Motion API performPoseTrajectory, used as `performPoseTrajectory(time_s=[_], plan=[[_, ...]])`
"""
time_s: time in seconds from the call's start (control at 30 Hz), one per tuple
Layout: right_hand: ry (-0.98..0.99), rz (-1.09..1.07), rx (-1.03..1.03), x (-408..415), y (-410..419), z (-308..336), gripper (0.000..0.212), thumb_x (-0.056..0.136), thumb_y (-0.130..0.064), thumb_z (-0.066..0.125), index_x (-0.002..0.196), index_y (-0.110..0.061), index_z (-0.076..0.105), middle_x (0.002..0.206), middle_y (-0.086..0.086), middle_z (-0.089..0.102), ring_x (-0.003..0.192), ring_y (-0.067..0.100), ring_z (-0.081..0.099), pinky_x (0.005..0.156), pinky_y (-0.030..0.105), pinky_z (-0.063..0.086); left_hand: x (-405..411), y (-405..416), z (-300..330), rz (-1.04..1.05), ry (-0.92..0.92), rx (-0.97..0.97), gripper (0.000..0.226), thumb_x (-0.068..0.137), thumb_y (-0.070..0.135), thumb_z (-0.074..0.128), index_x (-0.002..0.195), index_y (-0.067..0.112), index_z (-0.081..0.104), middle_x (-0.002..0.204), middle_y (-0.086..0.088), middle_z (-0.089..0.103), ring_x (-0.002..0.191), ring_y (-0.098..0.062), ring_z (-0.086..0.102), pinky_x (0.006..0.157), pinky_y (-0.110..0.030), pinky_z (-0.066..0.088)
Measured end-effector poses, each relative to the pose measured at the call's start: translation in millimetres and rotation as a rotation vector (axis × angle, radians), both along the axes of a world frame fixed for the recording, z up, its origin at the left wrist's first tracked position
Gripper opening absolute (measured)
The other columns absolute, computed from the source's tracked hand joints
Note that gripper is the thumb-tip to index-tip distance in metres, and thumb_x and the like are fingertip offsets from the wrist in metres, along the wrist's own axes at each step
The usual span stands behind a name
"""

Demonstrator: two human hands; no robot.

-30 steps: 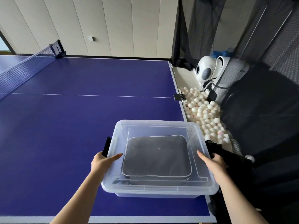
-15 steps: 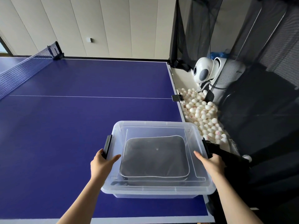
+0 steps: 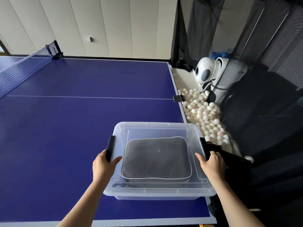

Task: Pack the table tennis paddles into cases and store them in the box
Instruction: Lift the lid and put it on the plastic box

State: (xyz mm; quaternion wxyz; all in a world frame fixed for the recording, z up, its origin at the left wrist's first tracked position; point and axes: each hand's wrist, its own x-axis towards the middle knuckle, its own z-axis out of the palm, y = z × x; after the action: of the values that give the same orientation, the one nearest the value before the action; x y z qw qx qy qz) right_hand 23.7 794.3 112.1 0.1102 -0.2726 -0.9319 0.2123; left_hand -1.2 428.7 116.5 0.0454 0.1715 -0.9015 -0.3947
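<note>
- Box (image 3: 157, 192) w/ lid on sits at the desk (image 3: 65, 128) corner, case (image 3: 156, 159) inside.
- Your left hand (image 3: 103, 167) grips the left latch (image 3: 110, 148); right hand (image 3: 211, 164) grips the right latch (image 3: 203, 148).
- Prob. light, rigid, slick plastic: lift by both ends, keep level.

Both hands shift onto the latches. Left hand (image 3: 103, 166) — earlier cupping the rim of the clear box (image 3: 157, 192) below the black left latch (image 3: 110, 148) — now has its fingers wrapped over that latch's lower end, thumb on the lid. Right hand (image 3: 210, 165) likewise closes around the right latch (image 3: 203, 147) — its fingers were flatter on the lid edge before.
</note>
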Motion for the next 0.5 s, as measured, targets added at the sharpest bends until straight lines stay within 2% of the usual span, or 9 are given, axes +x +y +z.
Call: performPoseTrajectory(time_s=[0.27, 0.5], plan=[[-0.037, 0.015, 0.061, 2.0, -3.5, 0.7, 0.053, 0.079, -0.037, 0.074, 0.081, 0.014, 0.059, 0.087, 0.034, 0.061, 0.085, 0.047, 0.059, 0.076, 0.049, 0.046, -1.6, 0.8, -1.1, -0.02, 0.001, -0.057, 0.042, 0.079, 0.033, 0.077, 0.072, 0.009, 0.043, 0.066, -0.004, 0.048, 0.062, -0.021, 0.042, 0.05, -0.027, 0.027], [-0.052, -0.003, 0.01, 2.3, -2.8, 4.0, 0.054, 0.08, -0.038, 0.072, 0.09, 0.014, 0.06, 0.095, 0.033, 0.061, 0.092, 0.046, 0.058, 0.08, 0.048, 0.044, -1.8, -1.0, -2.1, -0.032, -0.02, -0.036, 0.039, 0.079, 0.034, 0.076, 0.077, 0.01, 0.046, 0.073, -0.006, 0.051, 0.065, -0.021, 0.044, 0.053, -0.028, 0.029]])
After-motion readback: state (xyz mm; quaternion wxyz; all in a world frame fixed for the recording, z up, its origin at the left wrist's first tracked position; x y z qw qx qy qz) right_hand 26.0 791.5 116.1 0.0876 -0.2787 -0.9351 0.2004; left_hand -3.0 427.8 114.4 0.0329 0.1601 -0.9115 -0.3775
